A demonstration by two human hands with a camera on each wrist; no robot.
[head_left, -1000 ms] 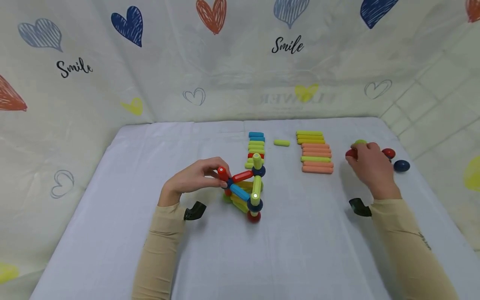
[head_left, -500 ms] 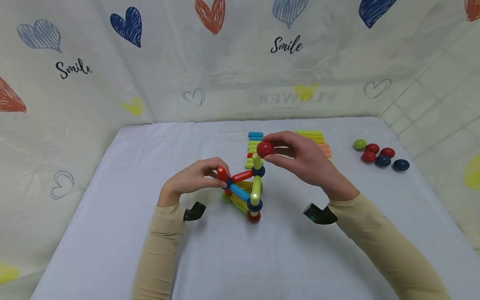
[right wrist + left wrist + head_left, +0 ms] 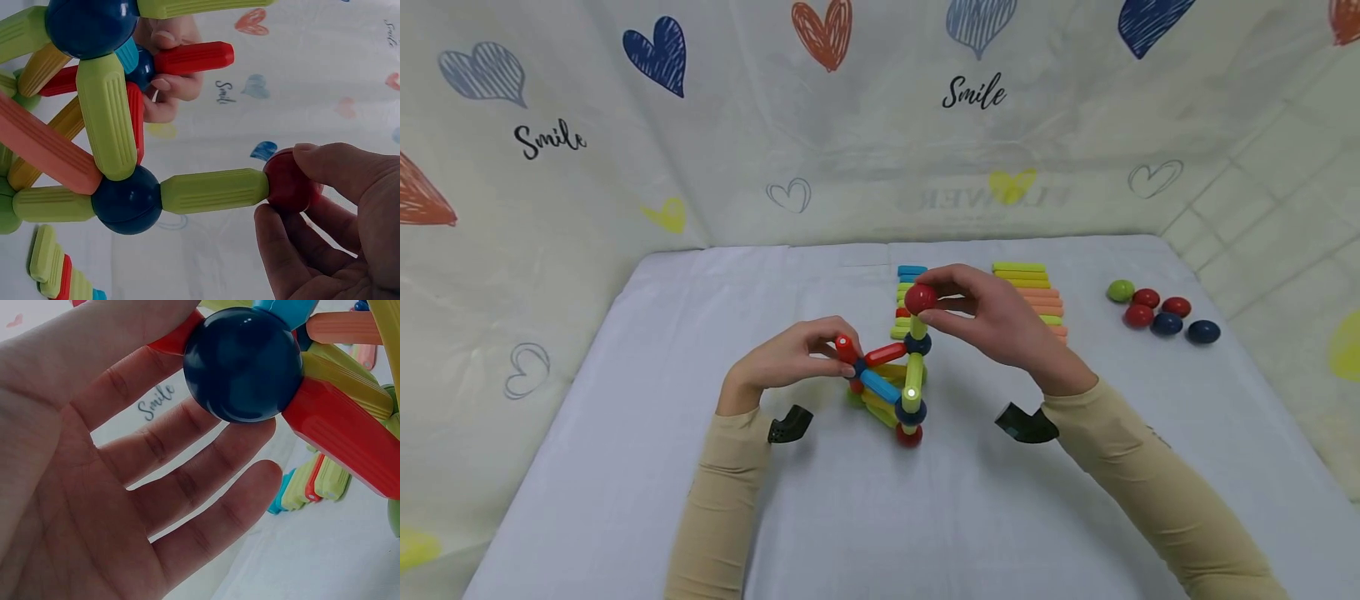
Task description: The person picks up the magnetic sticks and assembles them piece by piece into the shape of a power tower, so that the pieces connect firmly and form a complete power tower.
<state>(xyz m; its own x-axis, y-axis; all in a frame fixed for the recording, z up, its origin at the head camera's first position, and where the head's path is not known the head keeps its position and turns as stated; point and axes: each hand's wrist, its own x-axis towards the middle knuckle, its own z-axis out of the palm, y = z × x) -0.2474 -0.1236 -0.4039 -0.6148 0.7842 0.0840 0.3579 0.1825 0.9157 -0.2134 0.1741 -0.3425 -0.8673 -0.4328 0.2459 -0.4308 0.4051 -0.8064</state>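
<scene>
A frame of coloured rods and balls stands mid-table, with a blue rod [image 3: 880,385] and a light green rod [image 3: 913,379] on its upper part. My left hand [image 3: 793,358] pinches it at a dark blue ball [image 3: 244,365] on the left corner, beside an upright red rod [image 3: 846,348]. Thumb and fingers of my right hand [image 3: 992,321] hold a red ball [image 3: 921,298]. That ball touches the free end of an upright light green rod [image 3: 215,190], which rises from another dark blue ball [image 3: 127,200]. Part of the frame's lower side is hidden behind its upper rods.
Short rods [image 3: 901,333] lie in a column behind the frame, partly covered. Longer yellow, orange and green rods [image 3: 1037,293] lie behind my right hand. Loose balls, among them a green one [image 3: 1121,291] and a dark blue one [image 3: 1203,332], sit at the right edge.
My right hand has come left from the loose balls, carrying the red ball, and has set it against the upright green rod's top. My left hand has kept its place on the frame.
</scene>
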